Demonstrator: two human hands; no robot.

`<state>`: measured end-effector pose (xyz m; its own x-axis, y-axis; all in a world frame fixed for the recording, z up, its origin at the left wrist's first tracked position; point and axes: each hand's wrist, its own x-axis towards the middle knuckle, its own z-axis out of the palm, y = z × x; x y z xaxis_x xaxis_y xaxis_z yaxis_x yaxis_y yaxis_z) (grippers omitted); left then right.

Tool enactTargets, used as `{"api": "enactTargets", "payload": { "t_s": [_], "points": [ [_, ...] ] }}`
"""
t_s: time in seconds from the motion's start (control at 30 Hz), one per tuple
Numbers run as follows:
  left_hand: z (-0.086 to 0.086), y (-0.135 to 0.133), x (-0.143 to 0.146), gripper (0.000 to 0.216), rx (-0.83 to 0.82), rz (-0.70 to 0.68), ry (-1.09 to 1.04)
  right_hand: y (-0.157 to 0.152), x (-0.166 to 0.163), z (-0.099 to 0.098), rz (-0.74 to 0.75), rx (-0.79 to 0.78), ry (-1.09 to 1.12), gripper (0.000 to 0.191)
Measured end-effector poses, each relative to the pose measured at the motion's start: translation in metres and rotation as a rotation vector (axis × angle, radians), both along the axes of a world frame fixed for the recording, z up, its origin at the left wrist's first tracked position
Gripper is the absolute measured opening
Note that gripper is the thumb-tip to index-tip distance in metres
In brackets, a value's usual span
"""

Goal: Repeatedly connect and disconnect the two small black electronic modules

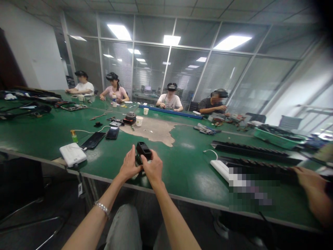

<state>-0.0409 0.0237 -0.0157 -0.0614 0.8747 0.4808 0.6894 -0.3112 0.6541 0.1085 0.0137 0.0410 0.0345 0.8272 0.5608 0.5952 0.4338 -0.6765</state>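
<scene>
Both of my hands meet over the near edge of the green table (182, 166). My left hand (129, 166) and my right hand (153, 169) are closed around a small black box-shaped device (143, 151) with a recessed top, holding it just above the table. My left wrist wears a beaded bracelet (102, 207). Part of the device is hidden behind my fingers.
A white box (72, 154), a black phone (93, 140) and a dark pouch (112, 133) lie to the left. A white power strip (221, 168) and long black trays (249, 150) lie to the right. Another person's hand (309, 175) rests at right. Several people sit across the table.
</scene>
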Motion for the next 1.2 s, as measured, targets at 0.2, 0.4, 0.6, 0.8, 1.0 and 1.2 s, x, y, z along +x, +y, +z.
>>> {"api": "enactTargets", "payload": {
  "t_s": [0.2, 0.4, 0.6, 0.8, 1.0, 1.2],
  "points": [
    [0.001, 0.000, -0.006, 0.085, 0.034, 0.067, -0.348, -0.002, -0.004, -0.015, -0.023, -0.047, -0.151, 0.053],
    [0.010, -0.005, -0.003, 0.064, -0.022, 0.085, -0.228, -0.001, 0.000, -0.032, 0.000, 0.029, -0.201, 0.071],
    [0.023, -0.013, 0.000, 0.055, -0.077, 0.081, -0.139, -0.004, -0.001, -0.039, 0.029, 0.024, -0.217, 0.067],
    [0.030, -0.018, 0.007, 0.058, -0.155, 0.051, -0.133, -0.016, 0.002, -0.030, -0.014, -0.032, -0.211, 0.044],
    [0.024, -0.015, 0.005, 0.053, -0.149, 0.055, -0.137, -0.016, 0.002, -0.027, -0.072, -0.059, -0.222, 0.057],
    [0.019, -0.010, 0.002, 0.049, -0.136, 0.094, -0.140, -0.013, 0.000, -0.027, -0.105, -0.060, -0.246, 0.058]
  ]
}}
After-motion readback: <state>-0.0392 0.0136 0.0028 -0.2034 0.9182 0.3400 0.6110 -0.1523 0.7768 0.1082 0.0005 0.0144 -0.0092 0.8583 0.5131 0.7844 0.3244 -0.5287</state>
